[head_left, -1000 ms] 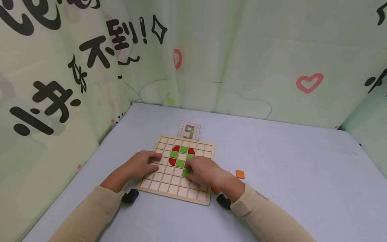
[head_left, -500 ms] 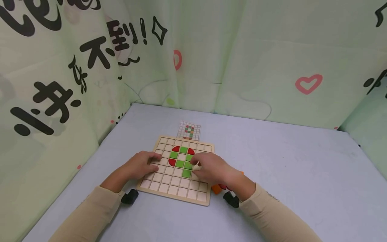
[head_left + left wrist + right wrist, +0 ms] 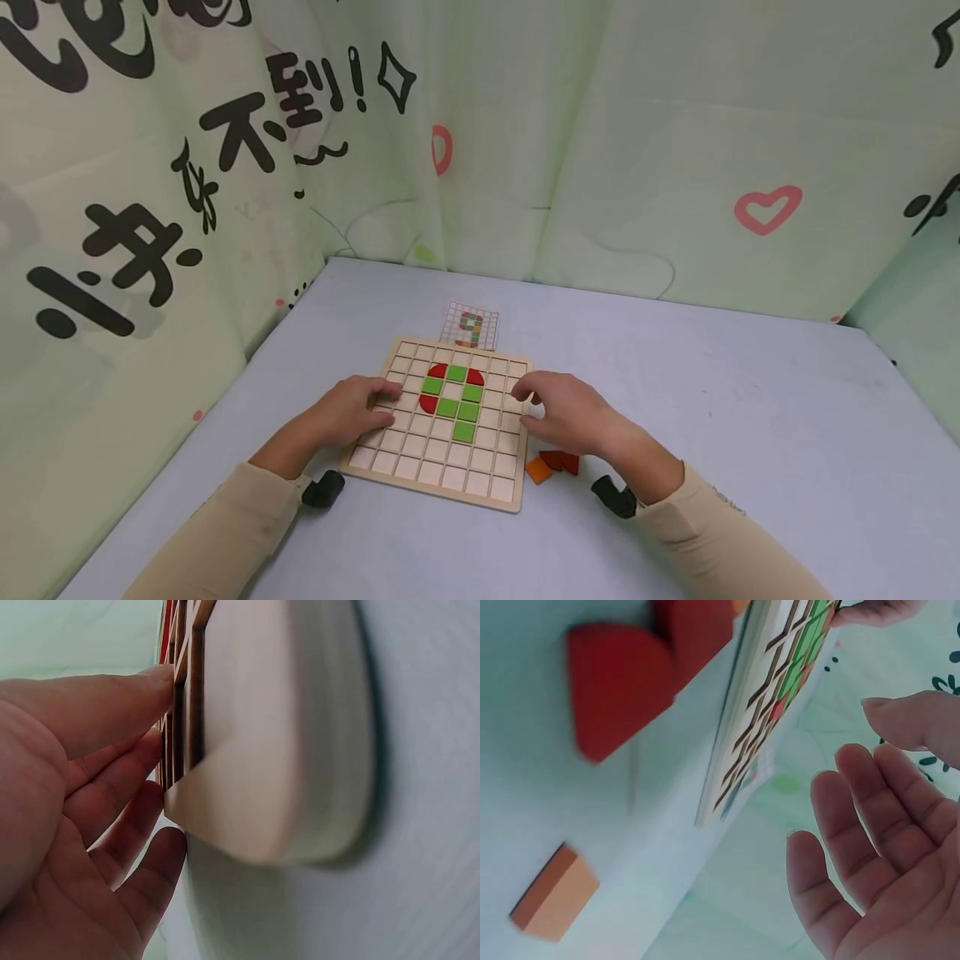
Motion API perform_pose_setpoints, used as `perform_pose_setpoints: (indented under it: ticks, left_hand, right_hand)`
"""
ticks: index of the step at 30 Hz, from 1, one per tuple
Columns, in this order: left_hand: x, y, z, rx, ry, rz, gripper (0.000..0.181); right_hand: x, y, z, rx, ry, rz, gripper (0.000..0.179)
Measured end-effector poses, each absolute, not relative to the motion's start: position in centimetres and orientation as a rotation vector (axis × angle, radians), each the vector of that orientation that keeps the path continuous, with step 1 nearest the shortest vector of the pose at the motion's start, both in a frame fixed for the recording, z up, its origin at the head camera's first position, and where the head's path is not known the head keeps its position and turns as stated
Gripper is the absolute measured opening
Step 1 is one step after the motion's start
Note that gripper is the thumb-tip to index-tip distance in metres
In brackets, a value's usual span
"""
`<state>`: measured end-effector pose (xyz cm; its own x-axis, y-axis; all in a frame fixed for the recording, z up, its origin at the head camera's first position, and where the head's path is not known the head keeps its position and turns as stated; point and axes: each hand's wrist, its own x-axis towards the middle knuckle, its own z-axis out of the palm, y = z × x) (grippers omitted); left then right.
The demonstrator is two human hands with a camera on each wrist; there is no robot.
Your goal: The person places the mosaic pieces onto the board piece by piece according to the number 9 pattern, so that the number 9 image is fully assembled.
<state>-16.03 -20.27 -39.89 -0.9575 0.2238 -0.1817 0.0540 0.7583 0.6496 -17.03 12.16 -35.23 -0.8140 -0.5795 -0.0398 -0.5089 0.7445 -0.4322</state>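
A wooden grid board (image 3: 408,465) lies flat on the table. Several green square tiles (image 3: 463,432) and three red rounded tiles (image 3: 428,404) sit in its cells. My left hand (image 3: 347,410) rests at the board's left edge, thumb and fingers touching it; the left wrist view shows them against the frame (image 3: 247,802). Over the board's right edge hovers my right hand (image 3: 573,410), fingers loosely bent and holding nothing. Below it lie a loose orange tile (image 3: 538,469) and red pieces (image 3: 561,461). Another orange tile (image 3: 555,892) shows in the right wrist view, hidden in the head view.
A small printed card (image 3: 457,323) with a coloured grid pattern lies behind the board, partly under or against its far edge. Pale green curtains (image 3: 637,142) with black lettering enclose the white table (image 3: 712,400). A dark wrist mount (image 3: 615,497) sits below each wrist.
My right hand has lifted off the green tiles and drawn rightward to the board's edge, uncovering tiles on the board and loose red and orange pieces beside it. The left hand stays put.
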Motion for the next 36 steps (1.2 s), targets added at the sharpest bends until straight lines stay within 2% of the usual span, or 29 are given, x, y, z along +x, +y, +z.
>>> perform_pose_setpoints:
  ticks: [18, 36]
  left_hand:
    - [-16.2, -20.1, -40.0, 0.189, 2.707, 0.97, 0.041]
    - [-16.3, -20.2, -40.2, 0.201, 2.708, 0.963, 0.041]
  right_hand:
    - [-17.7, 19.0, -36.7, -0.635, 2.808, -0.563, 0.033]
    - [-17.6, 21.2, -37.7, -0.584, 2.777, -0.512, 0.03]
